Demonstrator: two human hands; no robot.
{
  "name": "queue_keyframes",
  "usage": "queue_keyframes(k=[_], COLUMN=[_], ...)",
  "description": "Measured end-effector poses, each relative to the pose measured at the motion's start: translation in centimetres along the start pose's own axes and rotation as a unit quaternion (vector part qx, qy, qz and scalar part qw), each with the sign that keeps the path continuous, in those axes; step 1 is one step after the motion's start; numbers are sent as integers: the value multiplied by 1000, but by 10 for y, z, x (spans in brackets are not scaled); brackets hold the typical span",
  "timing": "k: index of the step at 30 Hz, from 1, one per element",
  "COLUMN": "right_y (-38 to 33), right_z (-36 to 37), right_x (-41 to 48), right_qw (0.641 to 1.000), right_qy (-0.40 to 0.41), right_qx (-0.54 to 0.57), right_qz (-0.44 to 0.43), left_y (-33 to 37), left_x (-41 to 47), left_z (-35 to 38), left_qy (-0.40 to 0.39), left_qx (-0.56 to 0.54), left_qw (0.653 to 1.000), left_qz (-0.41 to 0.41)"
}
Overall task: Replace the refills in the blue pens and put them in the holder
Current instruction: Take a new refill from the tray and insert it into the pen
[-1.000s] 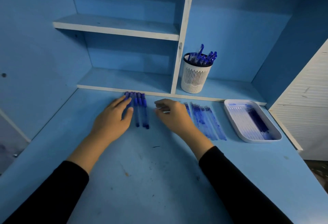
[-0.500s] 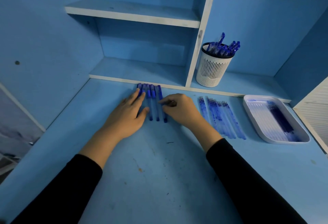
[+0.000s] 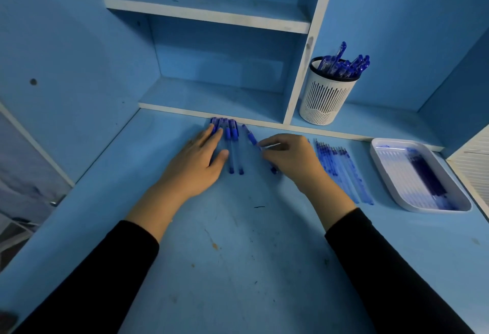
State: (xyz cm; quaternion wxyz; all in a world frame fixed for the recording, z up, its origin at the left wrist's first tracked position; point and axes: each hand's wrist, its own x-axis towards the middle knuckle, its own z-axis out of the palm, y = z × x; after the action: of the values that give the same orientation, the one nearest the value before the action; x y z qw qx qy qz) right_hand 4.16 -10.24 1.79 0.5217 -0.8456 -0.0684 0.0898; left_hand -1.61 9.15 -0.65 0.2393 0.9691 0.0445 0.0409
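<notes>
At mid-frame the right hand (image 3: pixel 293 156) keeps a narrow grip, pinching one slim blue plastic pen (image 3: pixel 250 135) slanted on the blue bench (image 3: pixel 238 254). Just left, the left hand (image 3: pixel 195 159) rests flat on the row of blue pens (image 3: pixel 232 148). Loose blue refills (image 3: pixel 341 169) lie right of the hands, and the white slotted pen holder (image 3: pixel 326 100) stands on the upper-right shelf.

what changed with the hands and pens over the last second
The right hand pinched the rightmost pen and pulled it rightward out of the row; it now lies slanted, apart. The left hand stays flat on the remaining pens. Loose refills, tray and holder are unchanged.
</notes>
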Motion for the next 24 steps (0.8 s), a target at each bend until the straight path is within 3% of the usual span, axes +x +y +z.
queue_keyframes(k=[4,8,15,19,21,24], right_y=[3,4,4,5,6,11], right_z=[-11,-17,-12,-7,-8,-14], right_x=[-20,-44,-77,-89,-90,-87], right_qw=[975,946,956,955,959,958], right_qy=[-17,-35,21,9,14,70], right_qx=[212,317,291,289,271,257], right_qz=[60,52,-23,-70,-87,-107], left_y=[3,23,70,79,79,73], left_x=[2,-4,-24,-29,-30,-32], left_z=[2,9,19,19,18,16], left_qy=[58,127,96,124,132,125], left_qx=[-46,-223,-434,-513,-518,-484], left_qw=[997,964,893,847,842,862], left_qz=[35,66,73,64,67,79])
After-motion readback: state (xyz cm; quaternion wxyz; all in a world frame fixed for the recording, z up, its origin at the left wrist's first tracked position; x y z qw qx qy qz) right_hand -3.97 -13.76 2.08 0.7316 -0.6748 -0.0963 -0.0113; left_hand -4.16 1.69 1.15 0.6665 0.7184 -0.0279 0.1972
